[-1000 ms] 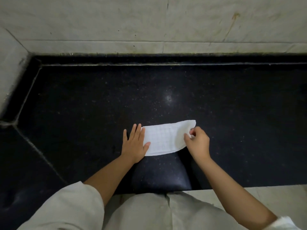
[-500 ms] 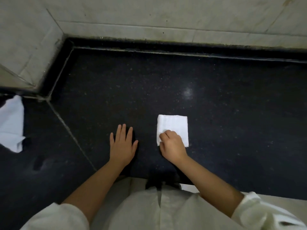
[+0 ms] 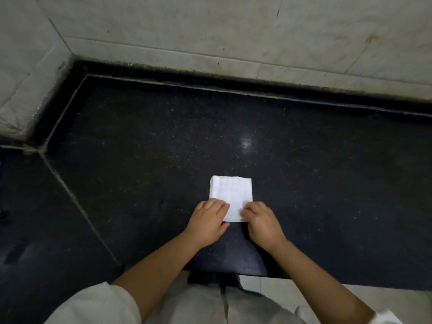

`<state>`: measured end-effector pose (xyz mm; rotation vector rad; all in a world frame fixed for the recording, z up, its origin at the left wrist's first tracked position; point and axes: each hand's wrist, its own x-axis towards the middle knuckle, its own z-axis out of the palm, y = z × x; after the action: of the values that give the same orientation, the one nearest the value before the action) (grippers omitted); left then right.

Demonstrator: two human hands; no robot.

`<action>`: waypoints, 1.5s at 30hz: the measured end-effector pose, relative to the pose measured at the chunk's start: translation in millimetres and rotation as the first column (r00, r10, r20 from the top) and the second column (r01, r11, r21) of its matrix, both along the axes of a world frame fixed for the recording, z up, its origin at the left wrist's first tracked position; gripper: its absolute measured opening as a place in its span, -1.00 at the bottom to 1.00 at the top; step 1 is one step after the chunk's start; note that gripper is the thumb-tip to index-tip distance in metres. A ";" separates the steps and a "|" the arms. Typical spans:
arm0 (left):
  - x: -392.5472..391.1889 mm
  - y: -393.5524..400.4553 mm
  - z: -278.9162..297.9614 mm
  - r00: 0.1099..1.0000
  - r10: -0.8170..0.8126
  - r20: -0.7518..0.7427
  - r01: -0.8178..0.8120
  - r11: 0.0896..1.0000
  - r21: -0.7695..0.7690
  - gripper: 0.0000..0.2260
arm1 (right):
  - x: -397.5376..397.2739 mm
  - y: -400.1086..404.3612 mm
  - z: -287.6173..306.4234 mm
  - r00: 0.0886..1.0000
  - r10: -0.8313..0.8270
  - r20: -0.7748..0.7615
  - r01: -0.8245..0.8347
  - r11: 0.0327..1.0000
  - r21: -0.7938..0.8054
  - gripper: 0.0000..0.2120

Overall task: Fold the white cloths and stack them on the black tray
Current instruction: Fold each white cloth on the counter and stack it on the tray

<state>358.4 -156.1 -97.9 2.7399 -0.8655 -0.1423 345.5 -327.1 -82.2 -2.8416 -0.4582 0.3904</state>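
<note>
dark speckled stone counter [image 3: 140, 160] | small folded white cloth square [image 3: 231, 195] | left hand [image 3: 208, 222], right hand [image 3: 264, 224] fingers curled pinching near edge | likely final fold; next lift to tray, unseen

The dark counter [image 3: 163, 146] is wide and bare all around the white cloth [image 3: 231, 195] — left, right and behind. The pale wall [image 3: 233, 38] blocks the back and the left corner (nothing gets past there). Both hands sit on the cloth's near edge.
</note>
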 end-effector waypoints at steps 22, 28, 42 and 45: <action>-14.4 -158.5 56.0 0.791 -0.476 0.385 0.474 0.874 0.107 -0.91 | -81.2 -157.3 73.0 0.802 -0.591 -0.089 0.571 0.714 0.406 -0.82; -88.6 -324.3 91.8 0.612 -0.626 0.484 0.659 0.741 0.125 -0.80 | -185.4 -305.8 116.3 0.784 -0.613 0.094 0.571 0.772 0.279 -0.81; -165.5 -683.7 218.3 0.390 -0.815 0.429 0.879 0.469 0.093 -0.77 | -335.5 -619.3 247.4 0.562 -0.782 0.270 0.785 0.607 0.125 -0.79; -156.3 -760.2 243.8 0.469 -0.844 0.261 0.866 0.497 0.052 -0.78 | -328.2 -686.1 271.2 0.528 -0.789 0.313 0.796 0.588 0.140 -0.82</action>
<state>202.1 -916.4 145.8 1.9589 -2.2144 0.0738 17.3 -1013.2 189.0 -2.7491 0.8282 -0.3032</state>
